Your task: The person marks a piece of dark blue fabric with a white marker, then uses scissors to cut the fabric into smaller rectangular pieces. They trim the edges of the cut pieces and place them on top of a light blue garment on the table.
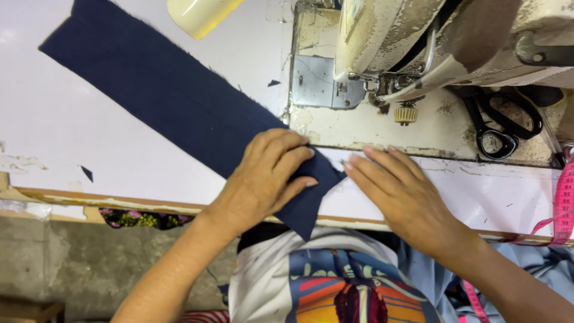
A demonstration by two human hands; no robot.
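My left hand [269,173] presses flat, fingers together, on the long navy cloth strip [161,96], frayed-edged, running toward ten o'clock; my right hand [400,191] rests flat, its fingertips touching the strip's corner.

Fabric strip [173,101] running across the surface [72,143], machine behind my hands.

I've got my left hand [263,179] lying on the strip's near end, which hangs over the surface's front edge; my right hand [406,200] sits just right of it, flat on the surface, fingers [365,170] touching the strip's corner. Sewing machine [430,42] behind both hands; scissors [499,122] on its bed to the right; measuring tape [562,203] draped over the edge far right.
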